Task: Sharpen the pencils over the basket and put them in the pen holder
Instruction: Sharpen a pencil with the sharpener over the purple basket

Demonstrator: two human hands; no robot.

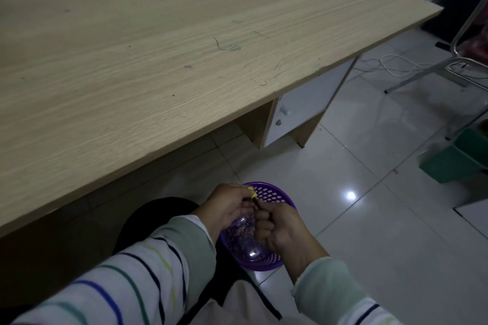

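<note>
Left hand [227, 206] pinching small yellow sharpener [252, 191], right hand [280, 229] gripping thin dark pencil [256, 203], over near round purple perforated plastic basket [277, 194]

Head-worn camera looks forward and down (wide-angle), close above the basket [274, 194], desk [158, 60] ahead.

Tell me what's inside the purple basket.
Speckled shavings, it seems, lie in the basket. The left hand with sharpener and right hand with pencil cover the middle.
</note>
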